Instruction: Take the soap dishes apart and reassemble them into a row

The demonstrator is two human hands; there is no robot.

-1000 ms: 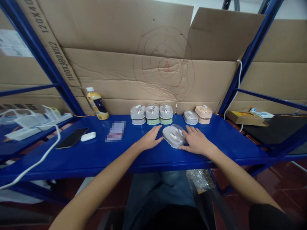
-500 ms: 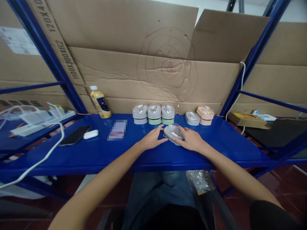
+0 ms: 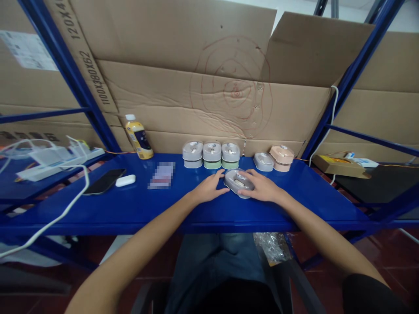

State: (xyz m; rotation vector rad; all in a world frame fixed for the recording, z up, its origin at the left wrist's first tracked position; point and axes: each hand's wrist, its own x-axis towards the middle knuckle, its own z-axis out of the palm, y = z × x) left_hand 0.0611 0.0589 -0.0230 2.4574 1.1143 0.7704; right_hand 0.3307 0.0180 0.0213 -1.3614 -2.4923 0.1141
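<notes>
Head view: grey, rounded plastic box with a clear top (image 3: 238, 182) is sitting on the blue metal bench (image 3: 314, 192), right of the middle, between front and back edges. Left hand (image 3: 210, 188) is curving at its left side, thumb and fingers spread; cannot tell if the tips are touching. Right hand (image 3: 262, 186) is covering its right side, fingers over the top, thumb by the front rim; touching, but cannot tell if it is pinching.

Along the back edge, a grey two-tier box (image 3: 193, 155) and two grey-over-green two-tier boxes (image 3: 212, 155) are standing in a row. Further right, a low grey box (image 3: 263, 162) is sitting beside a pink two-tier box (image 3: 282, 158). Near the back left corner, a yellow bottle with white cap (image 3: 139, 138) is standing upright. Toward the left end, a black phone (image 3: 105, 181) and a white oblong case (image 3: 125, 180) are lying close together.
</notes>
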